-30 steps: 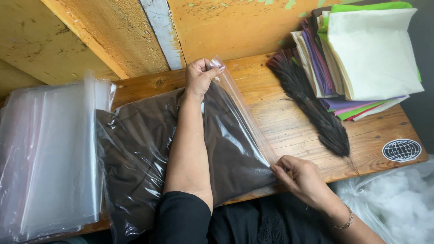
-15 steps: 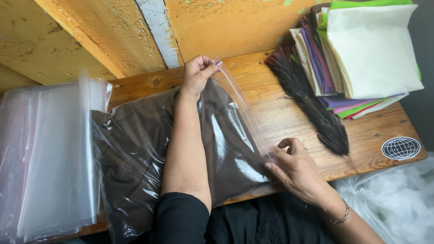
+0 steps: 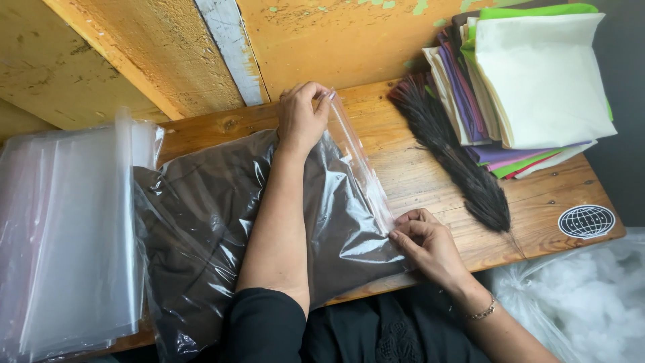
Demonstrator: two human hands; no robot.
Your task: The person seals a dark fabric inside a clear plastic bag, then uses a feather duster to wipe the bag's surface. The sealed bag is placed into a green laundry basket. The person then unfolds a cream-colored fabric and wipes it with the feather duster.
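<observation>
A clear plastic bag (image 3: pixel 201 222) filled with dark brown folded fabric lies on a wooden table (image 3: pixel 430 171). My left hand (image 3: pixel 302 114) reaches across the bag and pinches the far corner of its open flap. My right hand (image 3: pixel 426 245) pinches the near end of the same flap edge at the table's front. The strip of the flap (image 3: pixel 359 168) stretches taut between both hands.
A stack of empty clear bags (image 3: pixel 67 228) lies at the left. A dark bristle brush (image 3: pixel 457 158) and a pile of folded coloured cloths (image 3: pixel 531 81) sit at the right. A round sticker (image 3: pixel 586 220) marks the table corner. White stuffing in plastic (image 3: pixel 584 302) lies below right.
My right hand has slid a little up and left along the flap edge. My left hand keeps its hold at the far corner.
</observation>
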